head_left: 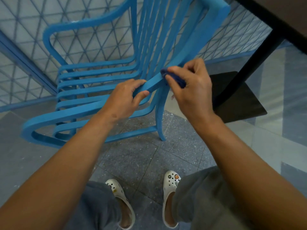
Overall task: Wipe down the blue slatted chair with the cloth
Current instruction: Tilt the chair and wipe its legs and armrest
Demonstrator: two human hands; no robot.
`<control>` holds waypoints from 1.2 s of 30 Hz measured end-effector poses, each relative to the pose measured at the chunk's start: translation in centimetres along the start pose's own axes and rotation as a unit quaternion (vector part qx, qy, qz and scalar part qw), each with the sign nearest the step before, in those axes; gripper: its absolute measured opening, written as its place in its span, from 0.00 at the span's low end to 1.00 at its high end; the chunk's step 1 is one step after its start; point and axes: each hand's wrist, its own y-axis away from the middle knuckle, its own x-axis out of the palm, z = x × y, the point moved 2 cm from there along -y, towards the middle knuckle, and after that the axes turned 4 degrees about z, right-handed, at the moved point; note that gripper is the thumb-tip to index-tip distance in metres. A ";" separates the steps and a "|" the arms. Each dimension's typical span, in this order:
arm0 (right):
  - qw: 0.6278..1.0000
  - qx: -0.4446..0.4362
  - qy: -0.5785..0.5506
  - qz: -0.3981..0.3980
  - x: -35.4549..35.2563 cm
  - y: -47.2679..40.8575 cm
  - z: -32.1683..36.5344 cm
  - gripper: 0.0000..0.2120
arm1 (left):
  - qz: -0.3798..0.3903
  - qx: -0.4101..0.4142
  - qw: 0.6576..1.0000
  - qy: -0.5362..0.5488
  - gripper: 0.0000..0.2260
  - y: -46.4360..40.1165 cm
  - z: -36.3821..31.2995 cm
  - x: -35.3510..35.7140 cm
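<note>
So the bright blue slatted plastic chair (99,75) stands on speckled grey floor tiles (141,160), right by a blue mesh fence (33,30). The left hand (124,97) grips the near armrest, fingers over the top and thumb underneath. The right hand (187,85) has a bunched-up dark blue cloth (174,78) pinched in curled fingers, pressed against that same armrest where it meets the backrest. A black table base (237,95) sits just to the right, white clogs (171,196) down below.
</note>
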 end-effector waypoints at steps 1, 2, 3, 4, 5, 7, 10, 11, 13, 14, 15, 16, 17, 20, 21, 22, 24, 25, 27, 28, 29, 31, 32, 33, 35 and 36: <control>1.000 0.004 -0.001 0.004 0.1 0.6 0.0 0.11 | 0.008 -0.002 1.000 -0.007 0.16 0.2 0.0 -0.1; 1.000 0.011 -0.010 -0.006 -0.1 0.8 0.0 0.10 | 0.013 -0.002 1.000 -0.012 0.16 0.5 -0.1 -0.2; 0.999 0.018 -0.022 -0.022 -0.5 0.9 0.0 0.10 | 0.013 0.000 1.000 -0.017 0.16 0.9 -0.1 -0.4; 0.999 0.023 -0.032 -0.035 -0.9 0.8 0.1 0.11 | 0.011 0.002 1.000 -0.021 0.16 1.4 -0.2 -0.6; 0.998 0.023 -0.037 -0.039 -1.3 0.9 0.4 0.11 | 0.010 0.003 1.000 -0.025 0.17 2.0 -0.2 -0.8; 0.999 0.003 -0.037 -0.029 -1.6 1.3 1.5 0.11 | 0.010 -0.005 0.999 -0.032 0.18 3.3 -0.2 -1.4; 0.999 -0.033 -0.035 -0.015 -2.0 2.5 3.0 0.11 | 0.013 -0.021 0.998 -0.056 0.18 5.4 0.2 -2.1; 0.998 -0.036 -0.039 -0.016 -2.2 2.9 3.4 0.11 | 0.015 -0.024 0.998 -0.062 0.18 6.0 0.4 -2.3; 0.998 -0.035 -0.053 -0.026 -2.9 3.4 4.1 0.12 | 0.022 -0.032 0.997 -0.062 0.17 7.3 0.4 -3.0; 0.997 -0.032 -0.061 -0.034 -3.2 3.6 4.4 0.12 | 0.023 -0.037 0.997 -0.060 0.16 7.8 0.3 -3.3; 0.996 -0.030 -0.069 -0.041 -3.7 3.7 4.8 0.12 | 0.023 -0.041 0.997 -0.058 0.16 8.3 0.3 -3.6; 0.996 -0.027 -0.074 -0.048 -4.1 3.8 5.2 0.13 | 0.022 -0.044 0.997 -0.056 0.16 8.8 0.2 -3.8; 0.995 -0.026 -0.076 -0.054 -4.6 3.8 5.5 0.13 | 0.022 -0.046 0.997 -0.054 0.15 9.2 0.0 -4.0; 0.993 -0.029 -0.087 -0.074 -6.3 3.2 6.1 0.12 | 0.024 -0.061 0.997 -0.045 0.15 9.9 -0.6 -4.3; 0.992 -0.030 -0.089 -0.080 -6.9 2.8 6.2 0.12 | 0.025 -0.068 0.997 -0.042 0.16 9.9 -1.1 -4.4; 0.992 -0.028 -0.091 -0.084 -7.4 2.3 6.2 0.13 | 0.026 -0.069 0.996 -0.041 0.17 9.7 -1.8 -4.5; 0.991 -0.010 -0.106 -0.086 -8.2 1.2 6.2 0.13 | 0.020 -0.044 0.998 -0.039 0.19 8.7 -4.0 -4.6; 0.989 0.001 -0.119 -0.086 -8.4 0.7 6.2 0.13 | 0.009 -0.023 0.999 -0.035 0.20 7.9 -5.4 -4.8; 0.985 0.016 -0.145 -0.091 -8.7 -0.1 6.2 0.11 | -0.030 0.016 0.999 -0.024 0.21 6.1 -8.7 -5.1; 0.982 0.022 -0.159 -0.094 -8.9 -0.5 6.1 0.10 | -0.053 0.033 0.998 -0.016 0.21 5.2 -10.4 -5.3; 0.979 0.030 -0.177 -0.099 -9.0 -0.9 6.0 0.09 | -0.079 0.048 0.996 -0.005 0.21 4.3 -12.0 -5.6; 0.963 0.065 -0.231 -0.120 -9.4 -1.7 5.4 0.08 | -0.134 0.071 0.988 0.020 0.21 3.0 -14.6 -6.1; 0.952 0.087 -0.263 -0.129 -9.6 -2.1 5.1 0.09 | -0.160 0.077 0.984 0.033 0.21 2.4 -15.6 -6.3; 0.944 0.105 -0.286 -0.127 -9.6 -2.4 4.7 0.09 | -0.183 0.079 0.979 0.044 0.20 2.0 -16.3 -6.5; 0.943 0.124 -0.295 -0.090 -9.3 -2.7 4.2 0.08 | -0.211 0.078 0.973 0.062 0.20 1.3 -17.1 -6.5; 0.945 0.126 -0.296 -0.067 -9.1 -2.7 4.1 0.08 | -0.216 0.076 0.971 0.069 0.21 1.1 -17.2 -6.4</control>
